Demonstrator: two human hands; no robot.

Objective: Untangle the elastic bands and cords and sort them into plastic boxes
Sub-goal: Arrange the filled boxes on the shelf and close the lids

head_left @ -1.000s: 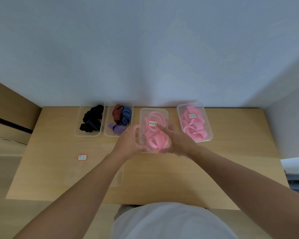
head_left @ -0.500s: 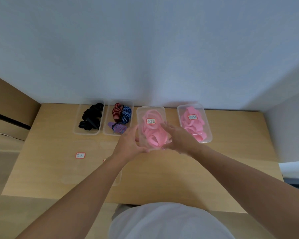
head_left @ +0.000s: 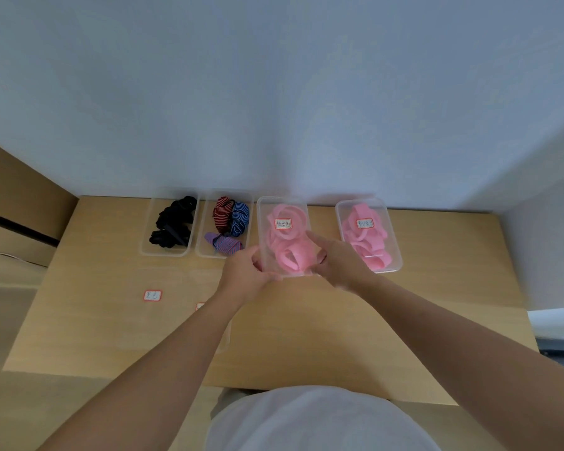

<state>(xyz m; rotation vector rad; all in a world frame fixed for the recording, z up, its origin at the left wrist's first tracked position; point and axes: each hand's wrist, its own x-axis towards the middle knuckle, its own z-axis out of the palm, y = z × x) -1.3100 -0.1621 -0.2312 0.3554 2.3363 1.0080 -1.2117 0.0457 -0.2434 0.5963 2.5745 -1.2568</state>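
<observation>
A clear plastic box [head_left: 263, 222] with a lid and a small label holds pink elastic bands [head_left: 290, 252]. My left hand [head_left: 246, 271] grips its near left corner and my right hand [head_left: 341, 263] grips its near right side, index finger lying along the wall. To its right stands a second lidded box [head_left: 394, 242] of pink bands. On the left, one box [head_left: 145, 236] holds black bands [head_left: 173, 227] and another [head_left: 201, 239] holds striped red, blue and purple cords [head_left: 230, 222].
The boxes stand in a row along the far edge of a wooden table [head_left: 339, 336] against a pale wall. Two clear lids with small red-edged labels [head_left: 152, 295] lie near my left forearm. The table's right half is bare wood.
Both hands have slid the middle pink box away from me and leftwards, closer to the striped-cord box. The gap to the right pink box has widened.
</observation>
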